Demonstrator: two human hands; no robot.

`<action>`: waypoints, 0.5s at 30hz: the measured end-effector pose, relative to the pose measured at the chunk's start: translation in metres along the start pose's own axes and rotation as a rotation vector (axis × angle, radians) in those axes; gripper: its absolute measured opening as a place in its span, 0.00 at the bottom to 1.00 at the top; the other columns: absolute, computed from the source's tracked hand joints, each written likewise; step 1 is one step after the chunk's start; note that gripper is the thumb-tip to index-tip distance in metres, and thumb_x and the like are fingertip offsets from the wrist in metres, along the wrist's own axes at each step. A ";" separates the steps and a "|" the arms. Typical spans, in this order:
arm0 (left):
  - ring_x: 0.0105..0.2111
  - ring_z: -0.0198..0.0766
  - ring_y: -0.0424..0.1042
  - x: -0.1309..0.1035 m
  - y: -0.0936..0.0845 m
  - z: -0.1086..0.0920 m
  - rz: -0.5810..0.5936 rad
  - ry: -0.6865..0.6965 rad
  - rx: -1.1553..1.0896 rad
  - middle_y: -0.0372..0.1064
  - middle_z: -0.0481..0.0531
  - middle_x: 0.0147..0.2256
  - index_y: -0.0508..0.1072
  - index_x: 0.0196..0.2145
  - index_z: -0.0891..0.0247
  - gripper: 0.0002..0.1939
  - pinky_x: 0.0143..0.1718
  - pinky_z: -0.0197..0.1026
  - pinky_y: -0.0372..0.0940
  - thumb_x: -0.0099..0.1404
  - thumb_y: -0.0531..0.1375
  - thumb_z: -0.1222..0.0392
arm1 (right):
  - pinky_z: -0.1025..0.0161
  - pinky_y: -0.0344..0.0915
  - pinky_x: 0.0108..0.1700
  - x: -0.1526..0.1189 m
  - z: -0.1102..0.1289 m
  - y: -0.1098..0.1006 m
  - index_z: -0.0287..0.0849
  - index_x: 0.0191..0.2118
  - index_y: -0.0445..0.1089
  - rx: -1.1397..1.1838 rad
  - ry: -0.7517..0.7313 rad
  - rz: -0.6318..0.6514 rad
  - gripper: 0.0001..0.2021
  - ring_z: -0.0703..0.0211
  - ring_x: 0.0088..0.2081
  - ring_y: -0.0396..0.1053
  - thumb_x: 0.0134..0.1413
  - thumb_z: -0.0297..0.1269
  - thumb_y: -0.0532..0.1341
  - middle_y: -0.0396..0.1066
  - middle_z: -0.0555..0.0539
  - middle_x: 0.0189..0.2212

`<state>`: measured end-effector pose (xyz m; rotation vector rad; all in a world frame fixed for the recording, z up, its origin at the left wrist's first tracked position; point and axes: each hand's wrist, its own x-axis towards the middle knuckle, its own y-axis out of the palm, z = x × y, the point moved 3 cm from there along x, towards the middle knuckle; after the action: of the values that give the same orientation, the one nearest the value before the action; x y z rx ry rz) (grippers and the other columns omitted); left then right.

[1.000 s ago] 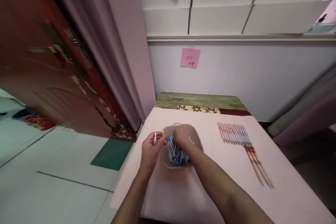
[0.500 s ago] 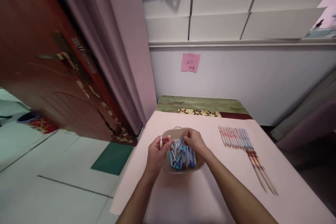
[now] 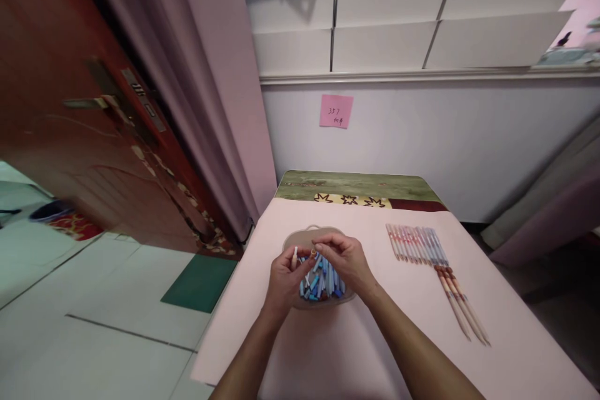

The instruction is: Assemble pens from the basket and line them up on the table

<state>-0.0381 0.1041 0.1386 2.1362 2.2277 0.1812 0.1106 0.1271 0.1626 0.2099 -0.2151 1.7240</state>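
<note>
Over a beige basket [image 3: 296, 239] my left hand [image 3: 282, 280] is closed on a small cream pen part [image 3: 295, 258] with a white tip, which sticks up between the fingers. A brown-orange piece [image 3: 313, 253] shows at the left fingertips; whether it belongs to the same part I cannot tell. My right hand [image 3: 349, 261] is pinched right beside that piece, and whatever its fingers hold is hidden. Below both hands the basket holds several blue and white pen parts [image 3: 329, 281], partly covered by the fingers.
To the right lies a row of pens [image 3: 416, 245] side by side on the pink table cover [image 3: 356, 350]. Several longer cream pens [image 3: 462, 306] with brown ends lie nearer me. Behind the table is a wall with a pink note [image 3: 336, 111]; a red-brown door [image 3: 117, 156] stands left.
My right hand has come up and left from the basket's pen parts to my left fingertips. My left hand still holds the cream part. The view has shifted slightly.
</note>
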 end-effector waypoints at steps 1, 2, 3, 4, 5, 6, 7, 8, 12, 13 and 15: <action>0.26 0.32 0.69 0.000 0.000 0.001 0.003 0.008 0.004 0.73 0.48 0.28 0.75 0.32 0.65 0.11 0.27 0.33 0.63 0.51 0.69 0.58 | 0.63 0.70 0.36 0.000 -0.002 0.000 0.42 0.35 0.76 -0.014 -0.007 0.000 0.08 0.58 0.32 0.74 0.52 0.40 0.64 0.77 0.47 0.31; 0.26 0.32 0.69 0.000 0.000 0.001 0.002 0.010 0.008 0.73 0.48 0.28 0.75 0.32 0.65 0.11 0.28 0.33 0.63 0.51 0.69 0.58 | 0.64 0.70 0.35 0.000 -0.002 0.000 0.42 0.35 0.77 -0.029 -0.018 0.005 0.08 0.58 0.32 0.74 0.52 0.39 0.64 0.78 0.47 0.31; 0.25 0.32 0.68 0.000 -0.001 0.002 -0.001 0.008 0.012 0.73 0.48 0.28 0.75 0.32 0.65 0.11 0.27 0.32 0.63 0.51 0.69 0.58 | 0.64 0.70 0.35 0.000 -0.002 0.000 0.42 0.35 0.77 -0.048 -0.034 0.012 0.08 0.58 0.32 0.74 0.52 0.39 0.64 0.78 0.47 0.31; 0.24 0.31 0.68 0.000 -0.001 0.002 -0.005 0.003 0.016 0.72 0.47 0.27 0.75 0.32 0.65 0.12 0.26 0.32 0.62 0.51 0.69 0.58 | 0.64 0.70 0.34 -0.001 -0.001 0.000 0.42 0.35 0.77 -0.071 -0.054 0.018 0.07 0.58 0.32 0.74 0.52 0.38 0.64 0.78 0.47 0.31; 0.23 0.30 0.66 0.000 -0.001 0.003 -0.010 0.000 0.019 0.72 0.47 0.26 0.75 0.32 0.65 0.12 0.25 0.32 0.62 0.51 0.69 0.58 | 0.65 0.70 0.34 -0.001 0.001 0.000 0.42 0.35 0.77 -0.099 -0.076 0.022 0.07 0.58 0.32 0.74 0.52 0.37 0.63 0.78 0.47 0.31; 0.22 0.30 0.65 0.000 -0.002 0.003 -0.013 -0.001 0.024 0.71 0.46 0.25 0.75 0.31 0.65 0.12 0.24 0.32 0.61 0.50 0.69 0.57 | 0.65 0.70 0.34 -0.002 0.003 0.000 0.42 0.35 0.77 -0.130 -0.097 0.022 0.06 0.58 0.32 0.74 0.52 0.36 0.63 0.78 0.47 0.31; 0.21 0.29 0.64 0.000 -0.002 0.003 -0.014 -0.001 0.029 0.71 0.46 0.25 0.75 0.31 0.65 0.12 0.24 0.32 0.60 0.50 0.69 0.57 | 0.65 0.70 0.34 -0.002 0.004 0.001 0.42 0.35 0.77 -0.159 -0.116 0.023 0.06 0.59 0.32 0.74 0.52 0.35 0.63 0.78 0.47 0.30; 0.21 0.29 0.64 0.000 -0.002 0.003 -0.017 -0.001 0.035 0.70 0.45 0.24 0.75 0.31 0.65 0.13 0.23 0.31 0.59 0.49 0.69 0.57 | 0.65 0.70 0.35 -0.003 0.006 0.001 0.42 0.35 0.77 -0.184 -0.131 0.025 0.06 0.59 0.32 0.74 0.52 0.34 0.63 0.78 0.47 0.30; 0.23 0.32 0.66 0.000 -0.004 0.004 -0.021 0.007 0.050 0.71 0.47 0.24 0.75 0.32 0.65 0.14 0.25 0.32 0.61 0.50 0.69 0.55 | 0.65 0.70 0.36 -0.005 0.008 0.004 0.43 0.35 0.78 -0.207 -0.132 0.040 0.06 0.59 0.33 0.75 0.51 0.34 0.63 0.78 0.47 0.31; 0.24 0.32 0.67 0.000 -0.004 0.004 -0.018 0.006 0.047 0.72 0.48 0.26 0.75 0.32 0.65 0.14 0.26 0.33 0.61 0.50 0.69 0.55 | 0.64 0.71 0.37 -0.005 0.007 0.004 0.43 0.36 0.78 -0.200 -0.120 0.039 0.06 0.58 0.33 0.75 0.52 0.34 0.63 0.78 0.47 0.32; 0.26 0.33 0.69 -0.001 -0.005 0.003 -0.015 -0.008 0.035 0.73 0.49 0.28 0.75 0.32 0.65 0.13 0.27 0.34 0.63 0.50 0.69 0.55 | 0.63 0.71 0.38 -0.004 0.004 0.003 0.43 0.38 0.77 -0.180 -0.091 0.023 0.08 0.57 0.35 0.75 0.52 0.36 0.63 0.78 0.46 0.34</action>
<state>-0.0424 0.1034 0.1352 2.1331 2.2576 0.1340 0.1087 0.1220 0.1655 0.1537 -0.4392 1.7090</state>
